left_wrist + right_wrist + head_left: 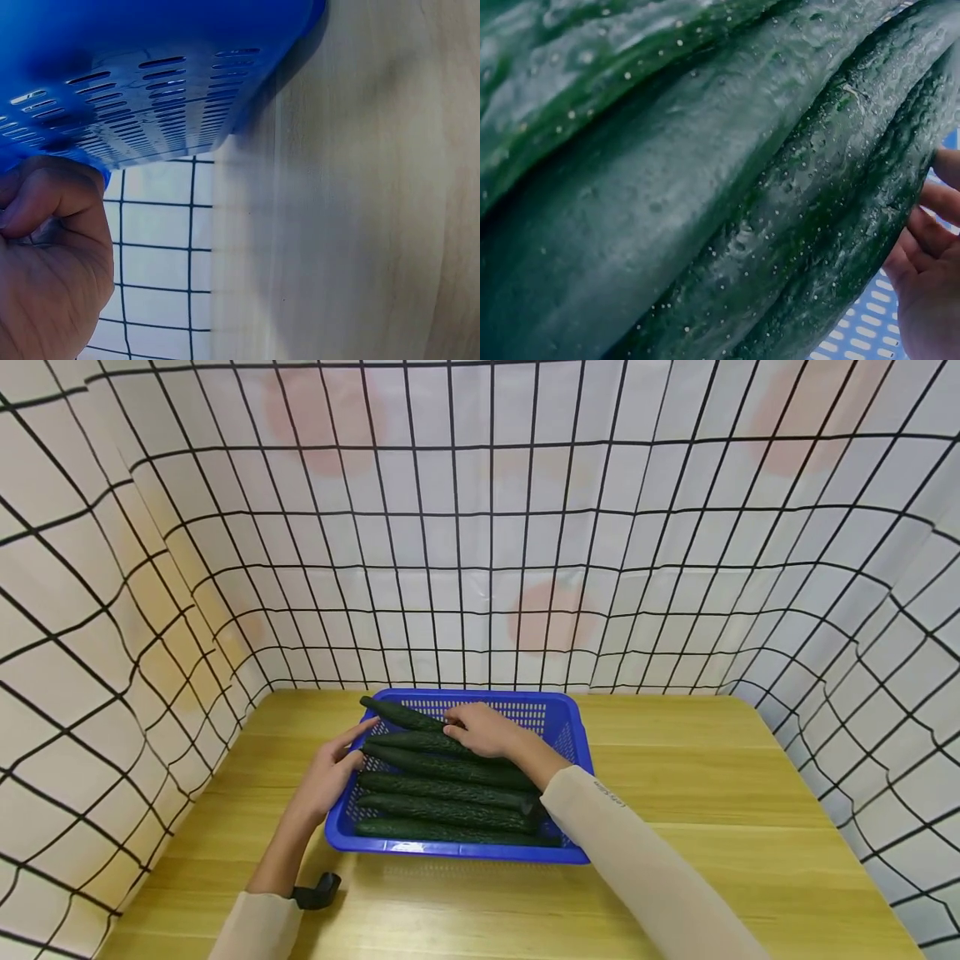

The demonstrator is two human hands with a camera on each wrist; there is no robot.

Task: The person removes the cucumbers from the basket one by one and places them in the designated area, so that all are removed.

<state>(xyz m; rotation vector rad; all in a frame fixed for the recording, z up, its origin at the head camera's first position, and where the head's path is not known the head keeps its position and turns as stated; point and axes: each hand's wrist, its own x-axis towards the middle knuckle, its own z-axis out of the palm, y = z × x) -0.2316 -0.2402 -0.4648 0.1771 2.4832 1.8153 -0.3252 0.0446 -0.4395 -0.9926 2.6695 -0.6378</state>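
A blue plastic basket (pixel 459 850) with slotted sides holds several long dark-green cucumbers (pixel 450 810), lying side by side across it. My right hand (pixel 482 729) reaches over them and grips the farthest cucumber (pixel 401 715), whose left end tilts up over the basket's back left corner. In the right wrist view, the fingers (pixel 930 229) bend against that cucumber's far side. On the left, my left hand (pixel 333 774) holds the basket's side rim between thumb and fingers. The left wrist view has these fingers (pixel 56 187) curled at the rim.
The basket stands on a wooden table (pixel 675 777), near its back edge. A white, black-gridded cloth wall (pixel 491 543) rises behind and along both sides. A black strap with a small device (pixel 318 891) is on the left wrist.
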